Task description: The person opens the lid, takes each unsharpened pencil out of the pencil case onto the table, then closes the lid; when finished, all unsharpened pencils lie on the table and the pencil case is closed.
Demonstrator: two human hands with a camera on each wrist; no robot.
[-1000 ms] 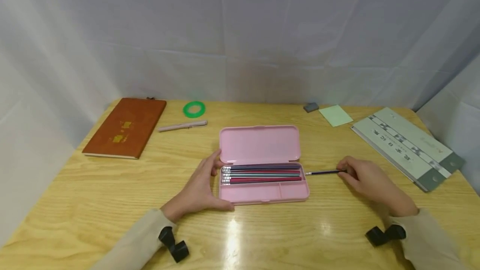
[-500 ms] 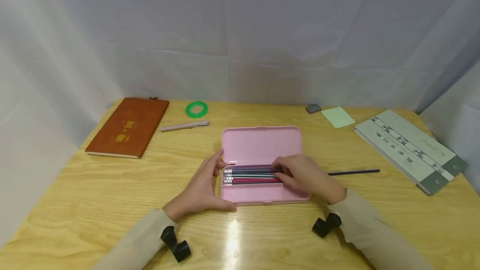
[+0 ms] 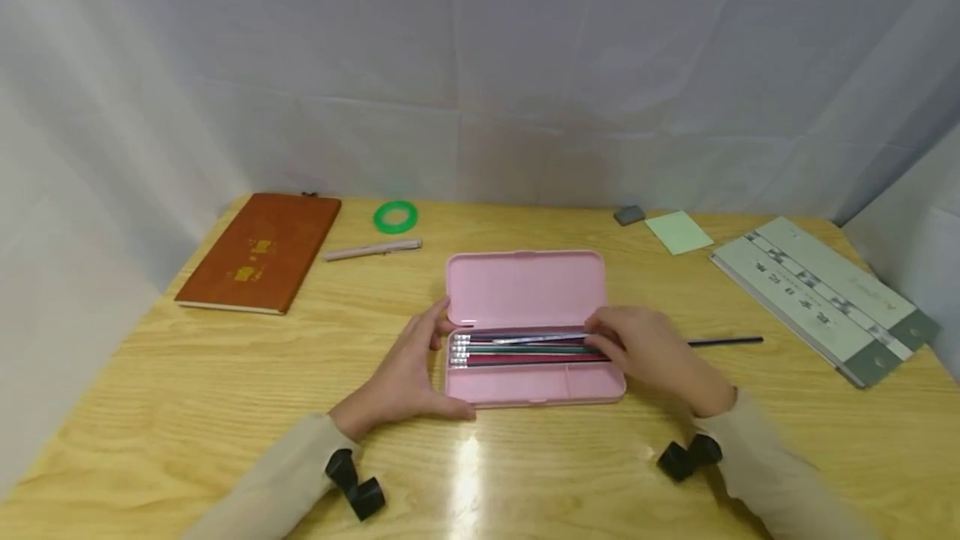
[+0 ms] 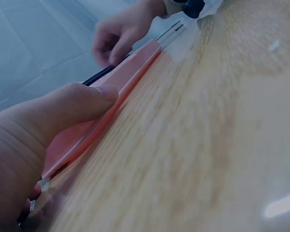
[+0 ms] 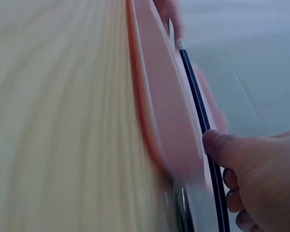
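Observation:
An open pink pencil case (image 3: 525,286) lies mid-table, its tray (image 3: 517,390) holding several pencils (image 3: 525,354) with eraser ends to the left. My left hand (image 3: 405,373) grips the case's left end, thumb (image 4: 82,104) on the front edge and fingers behind. At the tray's right end my right hand (image 3: 648,352) pinches one pencil (image 3: 540,338), raised slightly above the others. In the right wrist view this dark pencil (image 5: 195,96) runs along above the pink case (image 5: 159,111), under my thumb (image 5: 222,150). Another dark pencil (image 3: 723,342) lies on the table right of the case.
A brown notebook (image 3: 258,252), a green tape ring (image 3: 395,217) and a pink pen (image 3: 372,251) lie at the back left. A grey eraser (image 3: 628,215), a green sticky note (image 3: 678,232) and a grey-white folder (image 3: 821,294) lie at the back right. White cloth walls surround the wooden table (image 3: 187,407).
My right hand left a dark pencil on the table at the right, reached into the case and now draws another pencil rightward. My left hand stayed on the case.

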